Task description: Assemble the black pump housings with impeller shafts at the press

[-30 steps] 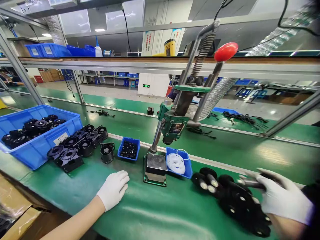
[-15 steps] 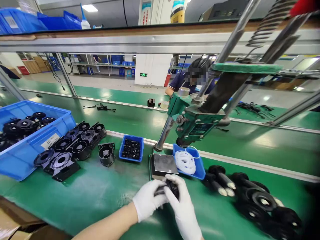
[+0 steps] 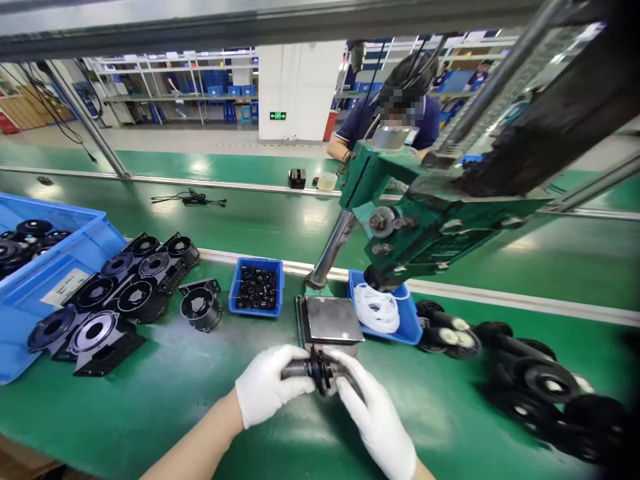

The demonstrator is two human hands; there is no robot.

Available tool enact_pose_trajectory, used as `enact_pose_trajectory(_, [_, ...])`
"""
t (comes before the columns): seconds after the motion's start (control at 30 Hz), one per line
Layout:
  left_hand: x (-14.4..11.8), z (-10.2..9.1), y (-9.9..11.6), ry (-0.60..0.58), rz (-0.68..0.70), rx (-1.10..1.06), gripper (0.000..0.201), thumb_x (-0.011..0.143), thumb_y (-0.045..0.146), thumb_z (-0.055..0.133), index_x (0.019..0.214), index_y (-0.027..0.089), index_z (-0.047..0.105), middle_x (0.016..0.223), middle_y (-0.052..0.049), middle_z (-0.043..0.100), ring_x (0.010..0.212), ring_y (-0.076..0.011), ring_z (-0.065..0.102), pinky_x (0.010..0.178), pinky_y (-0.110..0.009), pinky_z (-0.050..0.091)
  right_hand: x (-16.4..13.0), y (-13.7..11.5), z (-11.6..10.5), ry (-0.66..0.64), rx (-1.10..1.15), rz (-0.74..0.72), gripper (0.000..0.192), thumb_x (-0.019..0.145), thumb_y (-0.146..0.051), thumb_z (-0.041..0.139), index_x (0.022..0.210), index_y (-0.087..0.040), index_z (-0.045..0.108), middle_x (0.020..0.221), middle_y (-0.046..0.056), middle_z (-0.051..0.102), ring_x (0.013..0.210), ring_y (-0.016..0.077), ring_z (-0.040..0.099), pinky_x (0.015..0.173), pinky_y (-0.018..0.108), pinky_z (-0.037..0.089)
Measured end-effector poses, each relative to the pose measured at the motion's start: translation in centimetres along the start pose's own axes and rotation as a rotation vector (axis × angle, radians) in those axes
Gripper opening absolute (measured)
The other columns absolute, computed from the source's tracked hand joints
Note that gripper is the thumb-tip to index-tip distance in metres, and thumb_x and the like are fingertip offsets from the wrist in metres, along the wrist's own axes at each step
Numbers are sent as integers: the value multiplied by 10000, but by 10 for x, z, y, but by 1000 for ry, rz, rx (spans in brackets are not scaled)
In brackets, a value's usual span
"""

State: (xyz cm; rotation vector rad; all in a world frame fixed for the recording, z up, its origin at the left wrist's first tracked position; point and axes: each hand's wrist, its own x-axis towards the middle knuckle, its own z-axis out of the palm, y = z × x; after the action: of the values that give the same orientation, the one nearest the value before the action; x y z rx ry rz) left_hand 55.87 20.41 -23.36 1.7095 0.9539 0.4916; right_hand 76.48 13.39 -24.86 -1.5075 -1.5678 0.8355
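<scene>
Both my hands wear white gloves and hold one black flanged cylindrical part just in front of the press base. My left hand is closed around its left end, a dark shaft-like piece. Around the right end, my right hand is closed too, with part of the piece hidden by the fingers. Right behind the hands is the flat metal plate of the green bench press, whose head hangs above and to the right. The part is held roughly level.
A small blue bin holds little black pieces; another blue bin holds white rings. Several black housings stand left beside a large blue crate. Black assemblies lie right. Across the bench a co-worker sits.
The view has tipped down and moved closer to the press. My hands have drawn slightly apart along the black part, now held level with its flange showing between them.
</scene>
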Motion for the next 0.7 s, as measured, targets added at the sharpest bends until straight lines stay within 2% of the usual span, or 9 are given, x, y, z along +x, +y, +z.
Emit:
enact_pose_trajectory(0.23, [-4,-2,7,-51,20,136,371,847,328,639,1189,207,566,1142,-62,663,1028,-231,620,922,-366,483,-1,-2,6,40,-44,-36,409,948,-427,457,1280,-222,577,1285,100,635,1189,262,602,1017,425,504])
enact_pose_trajectory(0.5, [-6,0,6,-59,25,151,343,832,283,645,1161,213,574,1107,-47,669,996,-221,630,910,-364,497,3,-2,1,35,55,86,428,969,-476,408,1249,-216,600,1239,89,664,1161,249,620,1015,389,500])
enact_pose_trajectory(0.7, [-7,1,2,-48,43,160,321,856,290,618,1163,212,565,1123,-47,662,1018,-221,629,930,-371,502,0,-4,6,56,76,94,418,983,-450,387,1248,-200,590,1243,87,661,1173,234,610,999,355,501])
